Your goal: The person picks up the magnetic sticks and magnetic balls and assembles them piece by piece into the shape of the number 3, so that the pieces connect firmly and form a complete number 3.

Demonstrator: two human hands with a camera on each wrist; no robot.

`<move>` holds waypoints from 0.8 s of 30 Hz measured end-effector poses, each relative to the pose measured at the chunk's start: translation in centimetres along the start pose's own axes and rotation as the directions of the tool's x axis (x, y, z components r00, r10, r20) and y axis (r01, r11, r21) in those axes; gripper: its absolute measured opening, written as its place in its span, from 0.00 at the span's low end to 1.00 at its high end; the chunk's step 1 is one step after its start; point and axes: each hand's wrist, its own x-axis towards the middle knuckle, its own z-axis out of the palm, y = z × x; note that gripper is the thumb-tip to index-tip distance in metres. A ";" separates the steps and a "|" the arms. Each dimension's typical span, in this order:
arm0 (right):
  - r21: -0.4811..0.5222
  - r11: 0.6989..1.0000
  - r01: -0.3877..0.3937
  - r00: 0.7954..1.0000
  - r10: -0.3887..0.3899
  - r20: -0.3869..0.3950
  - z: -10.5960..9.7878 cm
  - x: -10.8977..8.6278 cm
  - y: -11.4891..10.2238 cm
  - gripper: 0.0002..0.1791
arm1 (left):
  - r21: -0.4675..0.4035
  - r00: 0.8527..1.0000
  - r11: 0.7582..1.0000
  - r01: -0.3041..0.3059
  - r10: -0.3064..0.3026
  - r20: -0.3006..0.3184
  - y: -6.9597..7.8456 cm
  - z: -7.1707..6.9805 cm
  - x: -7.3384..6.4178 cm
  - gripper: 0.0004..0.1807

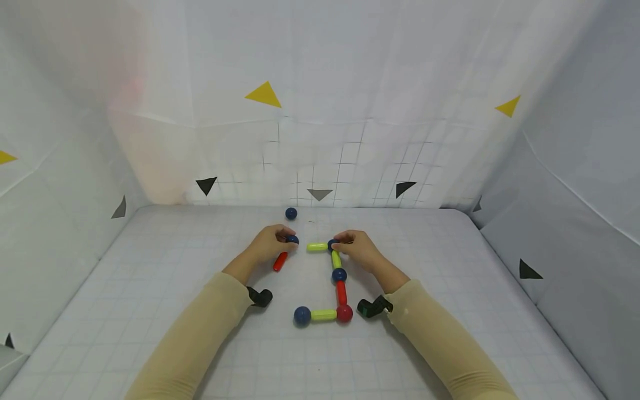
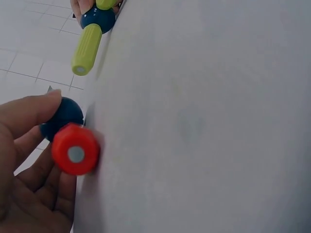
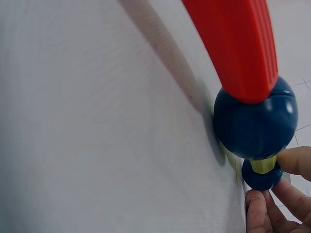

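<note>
My left hand (image 1: 271, 244) pinches a blue ball (image 1: 292, 239) between thumb and fingers. A red rod (image 1: 280, 261) extends from that ball toward me; its round grey end faces the camera in the left wrist view. Across from it, my right hand (image 1: 359, 248) grips another blue ball (image 1: 332, 245) at the far end of a joined chain. From this ball one yellow-green rod (image 1: 317, 246) points left, its tip free. A second yellow-green rod (image 1: 336, 260) leads down to a blue ball (image 3: 256, 124), then a red rod (image 3: 238, 48).
The chain runs on to a red ball (image 1: 344, 313), a yellow-green rod (image 1: 324, 315) and a blue ball (image 1: 302, 315) nearest me. A loose blue ball (image 1: 291, 213) lies at the back of the white gridded table (image 1: 165, 266). White sheets (image 1: 320, 144) enclose the back and sides.
</note>
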 end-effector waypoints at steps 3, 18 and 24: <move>-0.001 1.000 -0.001 1.000 0.001 -0.005 0.0 0.1 0.1 0.18 | -0.001 1.000 1.000 -0.003 0.003 0.017 0.2 0.1 -0.1 0.21; 0.025 0.999 0.033 0.999 -0.033 -0.001 0.0 -0.2 0.2 0.18 | 0.002 0.998 0.999 -0.047 0.047 0.052 0.9 0.8 -0.5 0.22; 0.018 1.000 0.026 1.000 -0.026 -0.001 0.0 -0.3 0.1 0.18 | 0.002 0.997 0.999 -0.048 0.047 0.059 0.9 1.0 -0.4 0.22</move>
